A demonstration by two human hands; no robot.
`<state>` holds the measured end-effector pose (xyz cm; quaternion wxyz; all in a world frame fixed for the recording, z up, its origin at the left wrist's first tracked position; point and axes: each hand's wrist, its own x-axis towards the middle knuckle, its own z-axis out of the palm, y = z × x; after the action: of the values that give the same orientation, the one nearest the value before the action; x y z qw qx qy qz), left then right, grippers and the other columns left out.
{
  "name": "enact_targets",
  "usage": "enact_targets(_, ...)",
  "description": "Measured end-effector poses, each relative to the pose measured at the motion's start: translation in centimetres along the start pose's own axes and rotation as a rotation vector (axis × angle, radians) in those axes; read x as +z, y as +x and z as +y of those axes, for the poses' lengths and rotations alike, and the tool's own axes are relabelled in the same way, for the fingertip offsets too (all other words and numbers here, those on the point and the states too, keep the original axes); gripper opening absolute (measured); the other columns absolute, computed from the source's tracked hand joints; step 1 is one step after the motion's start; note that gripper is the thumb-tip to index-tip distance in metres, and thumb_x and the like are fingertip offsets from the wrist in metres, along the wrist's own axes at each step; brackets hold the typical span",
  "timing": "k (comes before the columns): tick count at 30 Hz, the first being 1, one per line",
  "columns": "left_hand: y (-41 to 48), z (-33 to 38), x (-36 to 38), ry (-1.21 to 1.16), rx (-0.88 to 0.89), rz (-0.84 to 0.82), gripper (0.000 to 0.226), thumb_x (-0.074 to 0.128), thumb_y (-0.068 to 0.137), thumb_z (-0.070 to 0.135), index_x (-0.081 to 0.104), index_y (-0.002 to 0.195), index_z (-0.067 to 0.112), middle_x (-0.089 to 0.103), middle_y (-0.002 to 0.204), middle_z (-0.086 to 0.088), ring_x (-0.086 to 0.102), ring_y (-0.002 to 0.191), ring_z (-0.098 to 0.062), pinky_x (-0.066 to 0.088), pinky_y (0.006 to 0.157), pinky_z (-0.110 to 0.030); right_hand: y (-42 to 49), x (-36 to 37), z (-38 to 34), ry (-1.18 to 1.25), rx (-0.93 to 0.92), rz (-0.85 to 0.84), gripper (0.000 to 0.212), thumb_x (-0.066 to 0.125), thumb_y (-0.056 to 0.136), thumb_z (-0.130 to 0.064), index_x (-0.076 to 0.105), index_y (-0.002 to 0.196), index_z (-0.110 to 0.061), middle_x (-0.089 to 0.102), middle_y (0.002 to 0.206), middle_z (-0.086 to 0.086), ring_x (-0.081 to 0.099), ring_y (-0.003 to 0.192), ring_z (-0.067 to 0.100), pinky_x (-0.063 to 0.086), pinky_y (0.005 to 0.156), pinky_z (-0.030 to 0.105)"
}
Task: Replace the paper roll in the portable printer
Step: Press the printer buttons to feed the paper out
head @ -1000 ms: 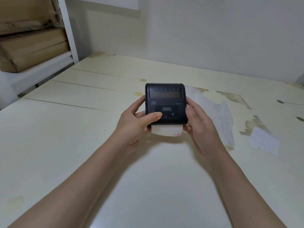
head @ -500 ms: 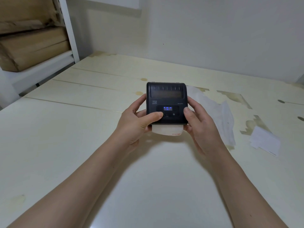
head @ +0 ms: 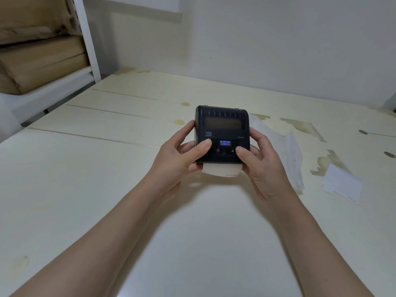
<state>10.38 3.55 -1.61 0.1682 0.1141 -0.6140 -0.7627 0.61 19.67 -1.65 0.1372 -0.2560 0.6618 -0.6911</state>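
Pale stained table (head: 107, 189), white wall (head: 278, 50), shelf (head: 53, 84) holding perhaps cardboard.

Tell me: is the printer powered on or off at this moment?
On. The small display on the printer glows blue, while the left hand and right hand hold it.

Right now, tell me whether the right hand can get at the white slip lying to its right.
Probably yes: bare table lies between the right hand and the slip, but that hand must first release the printer.
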Motion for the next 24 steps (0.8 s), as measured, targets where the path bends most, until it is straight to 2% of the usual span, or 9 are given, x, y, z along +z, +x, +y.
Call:
enact_targets(6,-0.08,-0.05,0.03,-0.001,0.008,-0.005,0.067,0.068,0.089,0.022,0.039,0.148,0.033,0.074,0.118,0.0,0.069,0.112,-0.02,0.049,0.103,-0.051,-0.07,-0.02,0.04,-0.011,0.007,-0.015,0.05,0.058,0.094,-0.005,0.046,0.138,-0.025,0.074,0.112,0.007,0.068,0.11,0.022,0.047,0.104,0.048)
enact_targets(10,-0.11,0.03,0.02,-0.004,0.011,-0.014,0.066,0.068,0.089,0.023,0.038,0.148,0.032,0.074,0.118,0.0,0.069,0.111,-0.021,0.05,0.102,-0.049,-0.17,-0.04,-0.12,-0.031,-0.017,-0.013,0.05,0.058,0.094,-0.005,0.045,0.138,-0.026,0.075,0.11,0.005,0.07,0.105,0.018,0.051,0.093,0.035)
enact_targets(15,-0.07,-0.02,0.08,-0.006,0.013,-0.025,0.068,0.068,0.088,0.024,0.038,0.148,0.032,0.074,0.118,-0.001,0.069,0.112,-0.021,0.051,0.101,-0.046,-0.28,-0.04,-0.25,-0.043,-0.034,-0.003,0.051,0.058,0.093,-0.005,0.045,0.137,-0.027,0.074,0.108,0.007,0.07,0.102,0.017,0.051,0.088,0.03)
enact_targets(24,0.07,-0.25,-0.05,-0.003,0.016,-0.025,0.066,0.068,0.089,0.025,0.038,0.148,0.034,0.073,0.12,-0.001,0.068,0.114,-0.023,0.05,0.102,-0.048,-0.44,-0.03,-0.44,-0.07,-0.045,0.001,0.051,0.06,0.092,-0.008,0.045,0.136,-0.03,0.074,0.111,0.005,0.068,0.108,0.019,0.048,0.103,0.046)
